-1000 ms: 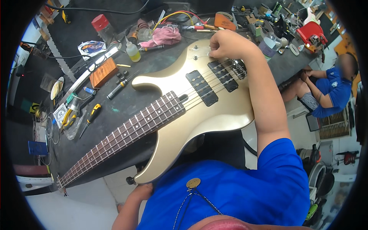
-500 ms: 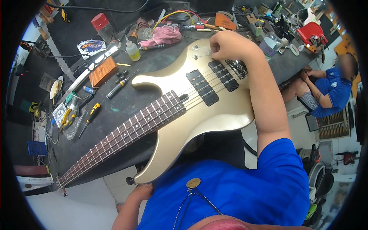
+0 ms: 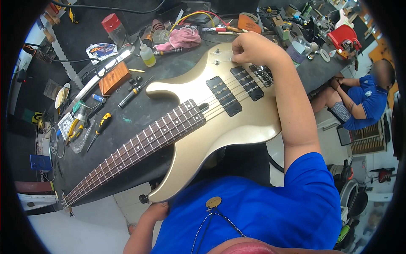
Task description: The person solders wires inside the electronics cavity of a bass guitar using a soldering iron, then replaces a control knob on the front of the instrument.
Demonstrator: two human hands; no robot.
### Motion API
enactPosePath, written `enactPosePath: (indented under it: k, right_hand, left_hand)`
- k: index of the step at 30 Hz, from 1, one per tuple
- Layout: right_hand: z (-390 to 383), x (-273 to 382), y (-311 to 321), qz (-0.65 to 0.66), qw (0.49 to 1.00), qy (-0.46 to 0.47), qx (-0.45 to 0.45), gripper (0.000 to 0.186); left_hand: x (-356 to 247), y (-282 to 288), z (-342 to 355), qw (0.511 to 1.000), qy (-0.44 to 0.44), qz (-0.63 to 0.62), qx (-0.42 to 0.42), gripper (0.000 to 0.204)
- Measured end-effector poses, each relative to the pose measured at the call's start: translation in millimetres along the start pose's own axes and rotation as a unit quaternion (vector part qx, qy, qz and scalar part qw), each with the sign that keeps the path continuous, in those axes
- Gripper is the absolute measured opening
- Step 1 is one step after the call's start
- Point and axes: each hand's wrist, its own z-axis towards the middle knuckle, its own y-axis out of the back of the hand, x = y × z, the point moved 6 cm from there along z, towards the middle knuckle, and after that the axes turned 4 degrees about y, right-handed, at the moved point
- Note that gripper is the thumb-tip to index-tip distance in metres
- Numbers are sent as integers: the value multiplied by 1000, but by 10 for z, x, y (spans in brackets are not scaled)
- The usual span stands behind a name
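A gold electric bass guitar (image 3: 203, 146) lies face up at the bench edge, its dark fretboard (image 3: 139, 144) running to the lower left. My right hand (image 3: 251, 48) is over the controls near the far edge of the body, fingers closed in a pinch. What sits between those fingertips is hidden. Beside them, two bare metal control posts (image 3: 217, 63) stick up. Close by are the bridge (image 3: 262, 76) and two black pickups (image 3: 224, 96) under the strings. My left hand (image 3: 158, 211) is at the near horn, by the strap button (image 3: 144, 198), its fingers mostly hidden under the body.
Left on the dark bench are a yellow-black screwdriver (image 3: 103, 123), a slim screwdriver (image 3: 127, 99), small black knobs (image 3: 134, 80) and a wooden block (image 3: 115, 78). Behind stand a dropper bottle (image 3: 147, 56) and a pink cloth (image 3: 182, 38). A person in blue (image 3: 363, 99) sits at right.
My right hand's fingers have lifted and shifted slightly over the same control spot. The bass and my left hand look nearly the same as before.
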Motion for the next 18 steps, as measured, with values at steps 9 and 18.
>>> enactPosePath:
  k: [9,18]
  right_hand:
    - [8,47,3,-49,999,-12,2,22]
    - [0,31,-40,-27,1000,3,11,22]
  left_hand:
    - [-29,19,-43,1000,9,-6,3,79]
    - [-19,24,-32,1000,10,-17,-1,77]
